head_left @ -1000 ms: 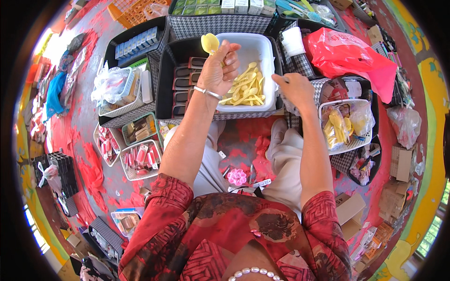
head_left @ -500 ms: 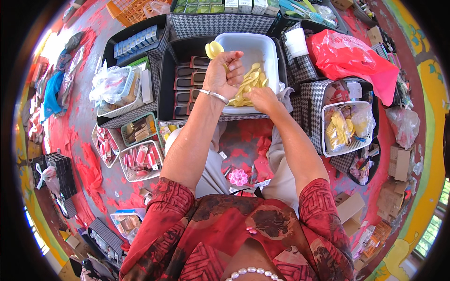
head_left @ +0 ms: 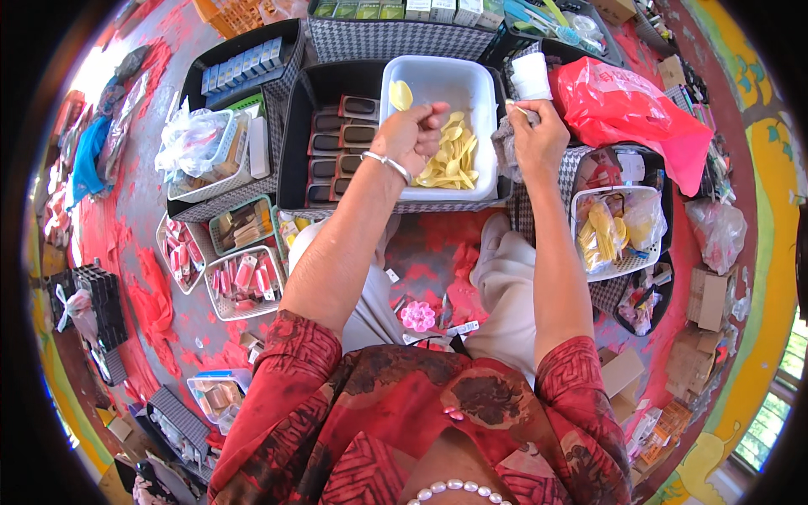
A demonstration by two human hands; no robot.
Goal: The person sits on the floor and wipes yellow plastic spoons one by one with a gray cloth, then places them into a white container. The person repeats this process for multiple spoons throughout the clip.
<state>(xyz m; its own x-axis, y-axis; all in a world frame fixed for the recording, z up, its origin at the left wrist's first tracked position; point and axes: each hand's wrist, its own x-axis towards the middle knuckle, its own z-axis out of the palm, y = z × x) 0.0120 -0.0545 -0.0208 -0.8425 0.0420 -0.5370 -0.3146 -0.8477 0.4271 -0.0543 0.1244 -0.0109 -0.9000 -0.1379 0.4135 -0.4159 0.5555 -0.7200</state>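
Note:
My left hand is closed on yellow spoons, over the left part of a white plastic tub; a spoon bowl shows beyond the fingers. Loose yellow spoons lie in a pile inside the tub, beside that hand. Past the tub's right side, my right hand pinches with thumb and forefinger. Something small and pale shows at its fingertips, too small to name. A grey cloth lies right beside this hand. The tub rests in a black-lined box, next to rows of dark, oblong packaged items.
A red plastic bag and a white roll are at the right. Below the bag, a white basket holds bagged yellow spoons. White baskets of red-and-white packets stand at the left. A pink flower-shaped item lies between my legs.
My right hand has left the spoon pile and moved right, past the tub's edge. My left hand has turned, and the spoons in it now sit lower over the tub.

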